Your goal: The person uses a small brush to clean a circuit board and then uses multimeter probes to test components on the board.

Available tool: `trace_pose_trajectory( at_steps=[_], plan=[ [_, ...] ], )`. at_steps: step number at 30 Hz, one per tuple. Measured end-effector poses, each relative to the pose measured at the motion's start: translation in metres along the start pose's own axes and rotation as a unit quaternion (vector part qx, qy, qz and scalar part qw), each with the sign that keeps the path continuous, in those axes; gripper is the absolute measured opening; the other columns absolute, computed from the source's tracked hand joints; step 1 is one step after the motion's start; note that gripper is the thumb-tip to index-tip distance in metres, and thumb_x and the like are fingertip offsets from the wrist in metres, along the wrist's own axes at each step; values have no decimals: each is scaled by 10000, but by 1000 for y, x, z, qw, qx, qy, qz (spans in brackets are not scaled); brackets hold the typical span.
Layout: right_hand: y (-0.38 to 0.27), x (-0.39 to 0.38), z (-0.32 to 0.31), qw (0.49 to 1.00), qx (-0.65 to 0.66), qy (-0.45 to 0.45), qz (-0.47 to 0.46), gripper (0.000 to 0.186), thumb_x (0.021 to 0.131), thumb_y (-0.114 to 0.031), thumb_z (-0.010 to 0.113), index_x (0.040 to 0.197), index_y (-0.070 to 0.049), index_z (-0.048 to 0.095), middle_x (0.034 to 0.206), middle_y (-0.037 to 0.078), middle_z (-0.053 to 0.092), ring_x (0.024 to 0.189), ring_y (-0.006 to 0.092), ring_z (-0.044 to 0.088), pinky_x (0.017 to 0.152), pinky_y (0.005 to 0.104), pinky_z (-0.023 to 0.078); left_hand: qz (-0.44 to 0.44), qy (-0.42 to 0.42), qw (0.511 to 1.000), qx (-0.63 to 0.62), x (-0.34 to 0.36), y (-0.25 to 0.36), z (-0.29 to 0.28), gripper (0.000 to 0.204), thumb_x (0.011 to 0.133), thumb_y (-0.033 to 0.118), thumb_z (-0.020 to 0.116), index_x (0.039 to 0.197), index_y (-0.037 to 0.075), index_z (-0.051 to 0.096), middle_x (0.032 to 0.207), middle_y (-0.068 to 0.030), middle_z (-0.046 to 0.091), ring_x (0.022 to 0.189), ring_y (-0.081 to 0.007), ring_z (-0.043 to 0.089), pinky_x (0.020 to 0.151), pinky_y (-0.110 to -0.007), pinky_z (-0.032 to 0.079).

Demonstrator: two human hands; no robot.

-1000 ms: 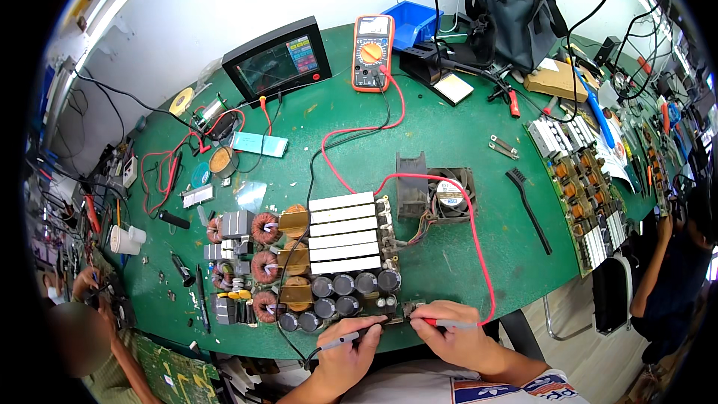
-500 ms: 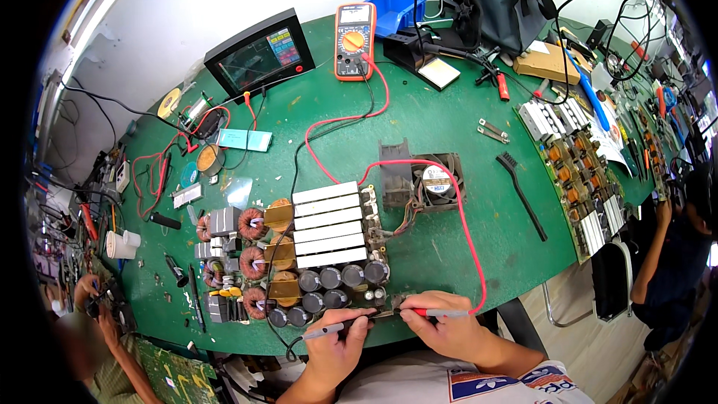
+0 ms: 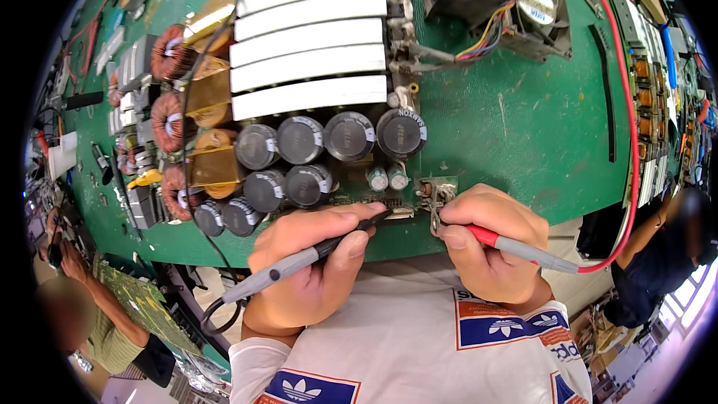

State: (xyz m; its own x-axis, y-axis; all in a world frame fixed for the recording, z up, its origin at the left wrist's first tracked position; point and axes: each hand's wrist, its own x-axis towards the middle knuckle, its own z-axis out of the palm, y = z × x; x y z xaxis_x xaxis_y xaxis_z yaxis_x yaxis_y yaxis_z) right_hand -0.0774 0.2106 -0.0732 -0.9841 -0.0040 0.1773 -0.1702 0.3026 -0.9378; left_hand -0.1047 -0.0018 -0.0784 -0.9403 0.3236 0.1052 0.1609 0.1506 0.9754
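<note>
My left hand [image 3: 310,277] grips a black-and-grey probe [image 3: 288,268] slanting up to a pin header [image 3: 396,211] on the large circuit board's lower edge. My right hand [image 3: 493,247] holds a red-and-grey probe [image 3: 516,249], its tip at a small board with metal parts [image 3: 441,188] beside the header; whether either tip touches is too small to tell. The large board carries black capacitors [image 3: 348,135], white heat-sink bars [image 3: 307,60], copper coils [image 3: 168,120] and yellow-wrapped transformers [image 3: 209,164].
The green bench [image 3: 523,150] holds two black fans [image 3: 546,37] at the back, a thin black brush [image 3: 602,90] and another board [image 3: 647,112] rightward. A red lead [image 3: 636,179] loops round my right side. Co-workers sit at left [image 3: 120,314] and right [image 3: 636,269].
The view has tilted down and closer, so the bench appears higher and the multimeter and screen have left it. Both hands still hold the probes at the board's lower right.
</note>
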Motion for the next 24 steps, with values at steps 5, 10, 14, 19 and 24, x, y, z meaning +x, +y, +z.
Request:
trace_pose_trajectory(
  at_steps=[5,10,14,19,24],
  plan=[
    [8,0,5,998,55,21,-19,191,746,46,786,901,44,674,769,135,679,639,272,663,598,333,536,15,44,998,-39,-4,-9,-3,201,881,-9,686,1043,-20,568,846,-204,719,855,-346,755,675,-359,613],
    [7,6,-2,998,59,-23,-13,260,688,76,809,907,33,676,789,135,680,651,264,662,605,338,532,-39,41,998,3,-4,0,2,319,999,251,621,1089,9,433,889,-302,693,762,-293,718,646,-346,606],
    [7,6,-1,998,55,-25,-21,309,648,100,814,915,28,677,786,132,680,647,261,661,598,334,527,-33,34,999,-13,-2,1,0,316,999,246,619,1086,5,434,882,-301,693,754,-290,718,642,-342,606],
    [10,4,1,998,50,-12,-39,337,623,116,807,921,31,675,775,124,680,647,258,668,595,325,529,-27,34,999,-10,-2,1,2,307,998,233,619,1085,2,436,872,-298,695,741,-281,717,639,-325,604],
    [10,5,1,998,51,-11,-42,345,613,122,802,920,29,677,765,114,677,652,257,675,598,319,531,-31,33,999,-5,-3,2,1,309,999,233,619,1087,2,435,875,-293,696,733,-277,718,639,-320,605]
  ],
)
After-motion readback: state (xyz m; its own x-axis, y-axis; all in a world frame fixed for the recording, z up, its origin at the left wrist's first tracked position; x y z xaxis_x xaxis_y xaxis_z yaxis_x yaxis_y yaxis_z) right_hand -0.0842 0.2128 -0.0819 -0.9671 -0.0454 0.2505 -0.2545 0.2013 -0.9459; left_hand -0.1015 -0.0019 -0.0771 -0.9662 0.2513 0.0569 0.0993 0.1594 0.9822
